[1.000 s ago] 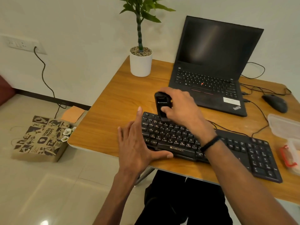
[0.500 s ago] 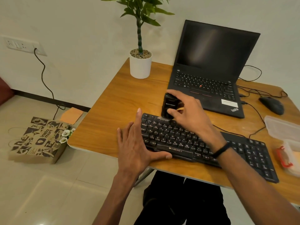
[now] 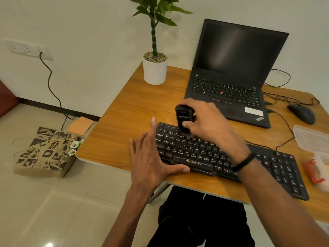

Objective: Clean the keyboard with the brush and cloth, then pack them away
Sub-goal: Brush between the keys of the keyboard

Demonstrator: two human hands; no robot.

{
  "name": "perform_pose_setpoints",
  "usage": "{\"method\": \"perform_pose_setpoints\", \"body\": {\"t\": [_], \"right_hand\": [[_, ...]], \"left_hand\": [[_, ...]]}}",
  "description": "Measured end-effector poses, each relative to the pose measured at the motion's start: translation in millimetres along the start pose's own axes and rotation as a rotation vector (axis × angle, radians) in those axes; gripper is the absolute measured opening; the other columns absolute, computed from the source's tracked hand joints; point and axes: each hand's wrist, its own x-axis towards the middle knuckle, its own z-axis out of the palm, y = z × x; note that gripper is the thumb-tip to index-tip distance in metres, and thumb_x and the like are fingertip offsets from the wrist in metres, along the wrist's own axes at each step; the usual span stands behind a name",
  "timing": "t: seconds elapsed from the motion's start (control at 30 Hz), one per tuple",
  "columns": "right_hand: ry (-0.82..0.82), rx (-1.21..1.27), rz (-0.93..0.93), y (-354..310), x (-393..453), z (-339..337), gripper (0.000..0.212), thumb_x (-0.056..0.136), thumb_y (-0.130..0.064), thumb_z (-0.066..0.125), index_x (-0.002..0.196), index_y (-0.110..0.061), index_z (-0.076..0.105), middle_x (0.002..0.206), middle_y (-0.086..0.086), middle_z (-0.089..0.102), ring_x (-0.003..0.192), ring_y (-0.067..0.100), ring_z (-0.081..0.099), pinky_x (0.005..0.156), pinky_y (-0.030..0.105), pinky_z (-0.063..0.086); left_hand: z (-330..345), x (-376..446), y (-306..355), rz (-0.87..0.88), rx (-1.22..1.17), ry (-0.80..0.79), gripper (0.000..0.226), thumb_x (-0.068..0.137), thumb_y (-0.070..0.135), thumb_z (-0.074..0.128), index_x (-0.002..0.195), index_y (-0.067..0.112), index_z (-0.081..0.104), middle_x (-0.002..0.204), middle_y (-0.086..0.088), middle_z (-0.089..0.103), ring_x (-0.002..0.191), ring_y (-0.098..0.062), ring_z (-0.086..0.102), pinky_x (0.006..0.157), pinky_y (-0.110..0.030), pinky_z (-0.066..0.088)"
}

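A black keyboard (image 3: 199,154) lies along the front of the wooden table (image 3: 124,122). My right hand (image 3: 204,123) grips a black brush (image 3: 182,118), held upright with its lower end on the keyboard's upper left keys. My left hand (image 3: 149,157) lies flat with straight fingers against the keyboard's left end, its thumb along the front edge. No cloth is in sight.
An open black laptop (image 3: 231,77) stands behind the keyboard, a white potted plant (image 3: 155,68) at the back left. A black mouse (image 3: 300,114) and cables lie right. A clear plastic box (image 3: 313,138) sits at the right edge. A paper bag (image 3: 44,152) stands on the floor.
My right hand drew the brush back beyond the top row, then brought it forward onto the upper left keys again. My left hand has stayed in place.
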Motion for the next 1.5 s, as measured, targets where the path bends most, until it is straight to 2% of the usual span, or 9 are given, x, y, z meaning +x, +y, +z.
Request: {"method": "perform_pose_setpoints", "body": {"t": [0.27, 0.43, 0.67, 0.8, 0.97, 1.1, 1.2, 1.27, 1.5], "right_hand": [[0.102, 0.417, -0.164, -35, 25, 44, 0.061, 0.089, -0.019, 0.077, 0.145, -0.024, 0.053, 0.131, -0.004, 0.065, 0.107, 0.009, 0.063, 0.087, 0.020, 0.057], [0.078, 0.247, -0.140, -29, 16, 31, 0.063, 0.092, -0.018, 0.072, 0.149, -0.027, 0.047, 0.136, -0.002, 0.064, 0.116, 0.015, 0.059, 0.093, 0.028, 0.053], [-0.220, -0.181, 0.031, -15, 17, -8, 0.062, 0.084, -0.015, 0.075, 0.137, -0.036, 0.052, 0.122, 0.005, 0.054, 0.113, 0.029, 0.054, 0.084, 0.040, 0.051], [-0.127, -0.053, -0.085, -40, 19, 4, 0.054, 0.089, -0.014, 0.073, 0.137, -0.029, 0.054, 0.112, -0.002, 0.052, 0.103, 0.020, 0.050, 0.080, 0.032, 0.042], [0.016, 0.134, -0.136, -36, 13, 17, 0.061, 0.089, -0.013, 0.073, 0.144, -0.028, 0.050, 0.131, 0.001, 0.066, 0.119, 0.020, 0.061, 0.094, 0.031, 0.054], [-0.112, 0.029, 0.001, 5, -4, -9, 0.064, 0.090, -0.013, 0.074, 0.146, -0.034, 0.049, 0.135, 0.002, 0.062, 0.115, 0.018, 0.059, 0.078, 0.018, 0.049], [-0.194, -0.132, 0.098, 28, -9, -27, 0.069, 0.088, -0.016, 0.074, 0.145, -0.044, 0.046, 0.138, 0.004, 0.057, 0.123, 0.028, 0.057, 0.093, 0.037, 0.053], [-0.174, -0.092, 0.081, 28, -6, -30, 0.069, 0.086, -0.015, 0.076, 0.143, -0.043, 0.048, 0.135, 0.003, 0.057, 0.119, 0.027, 0.058, 0.086, 0.033, 0.056], [-0.016, 0.053, -0.014, 9, 1, -10, 0.069, 0.090, -0.019, 0.076, 0.150, -0.032, 0.046, 0.141, 0.001, 0.059, 0.128, 0.023, 0.055, 0.099, 0.035, 0.049]], "left_hand": [[2, 0, -2, 0.006, -0.006, 0.007, 0.161, 0.043, 0.096, 0.072, 0.161, 0.040, -0.023, 0.160, 0.002, 0.043, 0.149, -0.026, 0.037, 0.124, -0.065, 0.020], [1, -1, -2, -0.003, -0.007, 0.017, 0.162, 0.042, 0.097, 0.070, 0.161, 0.039, -0.024, 0.158, 0.000, 0.047, 0.148, -0.026, 0.036, 0.124, -0.065, 0.020], [-1, -1, 2, -0.018, -0.016, 0.005, 0.165, 0.039, 0.095, 0.075, 0.159, 0.043, -0.026, 0.158, 0.001, 0.044, 0.147, -0.024, 0.034, 0.126, -0.064, 0.017], [0, -1, 0, -0.017, -0.016, 0.007, 0.163, 0.041, 0.097, 0.072, 0.161, 0.040, -0.024, 0.160, 0.001, 0.042, 0.150, -0.024, 0.031, 0.126, -0.064, 0.016], [0, -1, -2, -0.013, 0.000, 0.018, 0.161, 0.041, 0.101, 0.065, 0.162, 0.039, -0.022, 0.158, 0.000, 0.045, 0.147, -0.025, 0.035, 0.123, -0.065, 0.021], [0, 0, -2, -0.016, 0.001, 0.006, 0.162, 0.039, 0.101, 0.064, 0.161, 0.040, -0.023, 0.158, 0.001, 0.046, 0.147, -0.025, 0.036, 0.124, -0.064, 0.019], [1, 0, -2, -0.018, 0.004, 0.000, 0.163, 0.038, 0.098, 0.068, 0.160, 0.041, -0.024, 0.157, -0.001, 0.046, 0.148, -0.026, 0.035, 0.124, -0.065, 0.019], [2, 0, -2, -0.016, 0.000, 0.006, 0.163, 0.039, 0.098, 0.069, 0.161, 0.041, -0.021, 0.158, -0.001, 0.045, 0.149, -0.026, 0.034, 0.124, -0.066, 0.018], [-5, 25, 10, 0.086, 0.046, -0.201, 0.167, 0.036, 0.099, 0.072, 0.158, 0.043, -0.029, 0.175, 0.001, 0.008, 0.162, -0.027, 0.000, 0.126, -0.069, 0.001]]}}
